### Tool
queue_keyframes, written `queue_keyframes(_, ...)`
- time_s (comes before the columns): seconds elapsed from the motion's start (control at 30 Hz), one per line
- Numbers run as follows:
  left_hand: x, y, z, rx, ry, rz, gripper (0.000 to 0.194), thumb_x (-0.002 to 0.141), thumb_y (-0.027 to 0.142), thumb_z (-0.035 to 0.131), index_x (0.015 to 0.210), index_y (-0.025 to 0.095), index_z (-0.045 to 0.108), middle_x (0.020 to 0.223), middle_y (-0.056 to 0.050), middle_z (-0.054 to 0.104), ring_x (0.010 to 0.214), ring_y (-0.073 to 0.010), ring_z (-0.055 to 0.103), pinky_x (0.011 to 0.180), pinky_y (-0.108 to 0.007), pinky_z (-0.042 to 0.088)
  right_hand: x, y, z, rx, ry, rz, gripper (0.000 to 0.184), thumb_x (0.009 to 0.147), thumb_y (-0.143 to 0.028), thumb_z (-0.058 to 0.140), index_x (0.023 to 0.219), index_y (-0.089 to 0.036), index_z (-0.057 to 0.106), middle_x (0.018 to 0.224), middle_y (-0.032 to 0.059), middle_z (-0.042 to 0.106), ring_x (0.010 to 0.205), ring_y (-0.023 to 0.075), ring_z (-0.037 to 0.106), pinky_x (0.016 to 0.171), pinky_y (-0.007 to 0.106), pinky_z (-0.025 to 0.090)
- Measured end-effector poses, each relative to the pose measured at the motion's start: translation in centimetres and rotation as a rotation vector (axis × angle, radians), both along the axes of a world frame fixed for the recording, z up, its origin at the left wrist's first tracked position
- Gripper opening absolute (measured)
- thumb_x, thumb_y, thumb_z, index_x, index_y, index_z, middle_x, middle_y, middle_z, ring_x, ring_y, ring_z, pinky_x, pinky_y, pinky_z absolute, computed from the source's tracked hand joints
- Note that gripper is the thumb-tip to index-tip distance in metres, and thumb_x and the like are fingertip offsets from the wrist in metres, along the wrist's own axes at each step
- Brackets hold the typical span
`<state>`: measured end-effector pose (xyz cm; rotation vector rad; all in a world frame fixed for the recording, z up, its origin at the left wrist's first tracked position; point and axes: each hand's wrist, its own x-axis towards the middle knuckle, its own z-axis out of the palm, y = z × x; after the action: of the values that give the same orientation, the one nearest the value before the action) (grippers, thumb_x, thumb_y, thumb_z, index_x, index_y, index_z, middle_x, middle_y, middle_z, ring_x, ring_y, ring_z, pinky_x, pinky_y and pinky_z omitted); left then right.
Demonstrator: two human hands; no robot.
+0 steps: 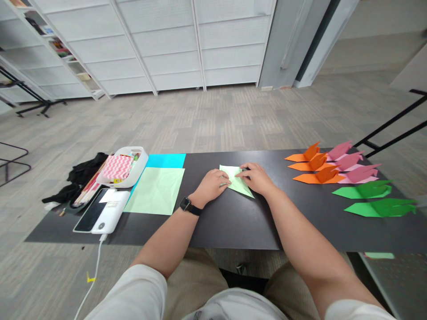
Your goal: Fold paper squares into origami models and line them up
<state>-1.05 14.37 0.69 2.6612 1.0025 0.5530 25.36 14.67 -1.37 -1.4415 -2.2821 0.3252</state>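
Observation:
A partly folded sheet of light green origami paper (239, 183) lies on the dark table, one pointed corner turned toward me. My left hand (213, 186), with a black watch (190, 206) on the wrist, holds its left edge with the fingers bent onto it. On the upper right side, my right hand (257, 178) grips the same paper between thumb and fingers; the fingertips partly cover the folds. Left of my hands are a flat light green sheet (155, 191) and a blue sheet (168, 160) beneath it.
Folded paper cranes in orange (320, 177), pink (362, 173) and green (376, 207) stand at the table's right. At the left are a white basket (142, 162), a tablet-like device (90, 218), a white power bank (111, 213) with its cable (96, 266), and black cloth (85, 171).

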Motion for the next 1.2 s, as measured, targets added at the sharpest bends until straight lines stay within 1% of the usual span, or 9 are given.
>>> queue_keyframes(0.13,0.2,-0.1,0.0,-0.013,0.011,-0.012,0.019,0.102,0.025,0.066,0.106,0.029,0.084,0.117,-0.004,0.077,0.113,-0.0238,0.067,0.11,-0.044,0.049,-0.2,-0.4,0.0,-0.017,-0.031,0.017,0.044,0.096,-0.016,0.063,0.126,-0.044,0.08,0.142,0.006,0.065,0.134,0.0304,0.056,0.124,0.065,0.033)
queue_keyframes(0.27,0.3,-0.3,0.0,-0.013,0.001,-0.02,0.02,0.102,0.024,0.065,0.106,0.029,0.084,0.129,-0.004,0.076,0.124,-0.0246,0.066,0.118,-0.047,0.047,-0.5,-0.3,-0.1,-0.026,-0.06,0.014,0.05,0.096,-0.012,0.061,0.129,-0.047,0.077,0.15,0.005,0.061,0.142,0.0317,0.051,0.124,0.075,0.026)
queue_keyframes(0.37,0.3,-0.4,0.0,-0.017,0.018,-0.033,0.023,0.104,0.023,0.062,0.11,0.029,0.083,0.143,-0.002,0.072,0.142,-0.0255,0.059,0.128,-0.051,0.039,-0.6,0.0,0.0,-0.002,-0.043,-0.004,0.049,0.096,-0.013,0.062,0.128,-0.046,0.078,0.151,0.0047,0.061,0.143,0.0315,0.049,0.125,0.073,0.026)
queue_keyframes(0.43,0.3,-0.5,0.1,-0.045,0.048,-0.028,0.025,0.105,0.023,0.059,0.114,0.029,0.081,0.146,-0.001,0.071,0.148,-0.0259,0.055,0.13,-0.053,0.035,-0.6,0.2,0.2,0.034,-0.005,-0.032,0.044,0.097,-0.016,0.061,0.127,-0.041,0.08,0.148,0.0064,0.062,0.141,0.0309,0.052,0.126,0.068,0.029)
queue_keyframes(0.57,0.3,-0.7,0.3,-0.085,0.086,0.013,0.029,0.105,0.022,0.056,0.121,0.028,0.079,0.147,0.0,0.07,0.144,-0.0253,0.058,0.127,-0.05,0.04,-0.3,0.2,0.7,0.105,0.088,-0.076,0.036,0.1,-0.021,0.058,0.124,-0.032,0.082,0.138,0.0098,0.067,0.131,0.0291,0.058,0.119,0.053,0.043)
queue_keyframes(0.67,0.3,-0.9,0.5,-0.059,0.102,0.076,0.029,0.105,0.026,0.057,0.125,0.03,0.078,0.149,-0.002,0.069,0.142,-0.0259,0.059,0.125,-0.051,0.041,-0.3,-0.2,1.0,0.118,0.102,-0.066,0.038,0.097,-0.016,0.056,0.12,-0.03,0.083,0.133,0.0095,0.07,0.127,0.0281,0.06,0.115,0.05,0.047)
queue_keyframes(0.83,0.3,-1.3,0.7,-0.037,0.121,0.19,0.033,0.105,0.034,0.06,0.135,0.031,0.073,0.155,-0.005,0.064,0.141,-0.0294,0.057,0.125,-0.059,0.035,-1.0,-0.9,1.1,0.08,0.014,0.031,0.049,0.09,-0.008,0.057,0.119,-0.037,0.084,0.138,0.0062,0.068,0.132,0.029,0.056,0.12,0.056,0.042)
queue_keyframes(1.0,0.3,-1.5,0.7,-0.065,0.124,0.188,0.034,0.107,0.038,0.058,0.138,0.032,0.07,0.157,-0.005,0.061,0.145,-0.0302,0.053,0.127,-0.062,0.031,-1.4,-1.5,0.9,0.021,-0.087,0.053,0.053,0.089,-0.006,0.058,0.118,-0.042,0.083,0.153,0.0029,0.06,0.147,0.0327,0.046,0.127,0.068,0.026)
queue_keyframes(1.2,0.0,-1.7,1.0,-0.097,0.125,0.156,0.04,0.103,0.048,0.065,0.141,0.036,0.067,0.16,-0.007,0.057,0.15,-0.0325,0.047,0.13,-0.069,0.022,-1.2,-1.5,0.6,-0.031,-0.124,0.001,0.056,0.09,-0.006,0.059,0.122,-0.047,0.081,0.161,-0.0004,0.055,0.154,0.0348,0.04,0.127,0.072,0.025)
